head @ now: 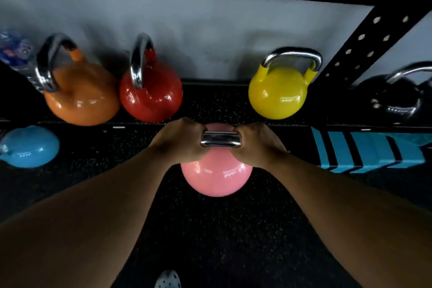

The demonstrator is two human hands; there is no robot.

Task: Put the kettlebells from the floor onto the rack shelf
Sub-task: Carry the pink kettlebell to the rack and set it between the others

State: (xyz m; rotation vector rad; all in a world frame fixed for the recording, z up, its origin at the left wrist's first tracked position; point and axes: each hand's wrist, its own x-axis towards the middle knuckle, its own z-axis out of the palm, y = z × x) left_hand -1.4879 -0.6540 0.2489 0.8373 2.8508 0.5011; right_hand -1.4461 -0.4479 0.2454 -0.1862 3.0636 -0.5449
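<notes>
Both hands, left hand [180, 140] and right hand [254, 145], wrap the pink kettlebell [216, 177] handle; you could clip the yellow kettlebell [278, 93] or red kettlebell [152, 98] shelving it.

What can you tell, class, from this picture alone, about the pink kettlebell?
The pink kettlebell has a round, glossy pink body and a shiny chrome handle on top. It stands upright, just before the rack shelf. The left hand and right hand each grip one side of the handle. Whether it rests on the floor cannot be told.

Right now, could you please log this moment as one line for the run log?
both hands: left, right grip pink kettlebell handle | gap on shelf between red and yellow | blue still below
</notes>
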